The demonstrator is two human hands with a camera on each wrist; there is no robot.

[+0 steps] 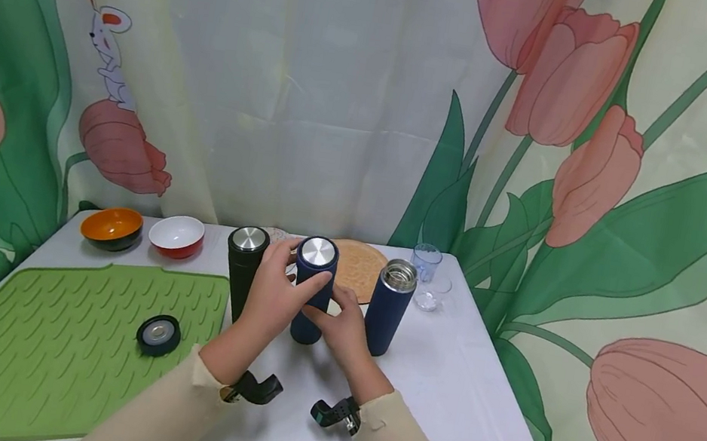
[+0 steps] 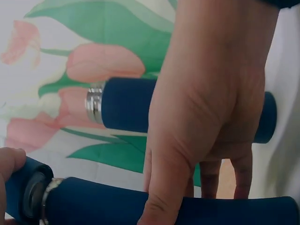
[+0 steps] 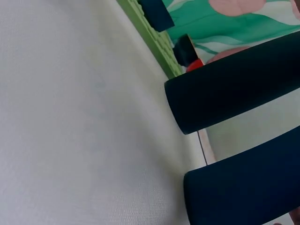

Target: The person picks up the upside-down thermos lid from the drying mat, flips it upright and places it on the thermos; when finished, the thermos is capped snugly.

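In the head view my left hand (image 1: pixel 271 288) grips the steel-topped lid (image 1: pixel 318 251) of the middle blue thermos bottle (image 1: pixel 306 329). My right hand (image 1: pixel 347 330) holds that bottle around its body. The left wrist view shows the blue lid (image 2: pixel 29 187) tilted at the bottle's mouth, with part of the steel neck exposed between them. To the left stands a black thermos bottle (image 1: pixel 242 276) with its lid on. On the right is a second blue thermos bottle (image 1: pixel 388 317), upright and lidless. A loose round lid (image 1: pixel 159 335) lies underside up on a green mat (image 1: pixel 65 360).
At the back left sit an orange bowl (image 1: pixel 112 226) and a white-and-red bowl (image 1: pixel 177 236). A round brown board (image 1: pixel 356 267) lies behind the bottles. Two clear glasses, one a bluish tumbler (image 1: pixel 426 262), are near the back right table edge.
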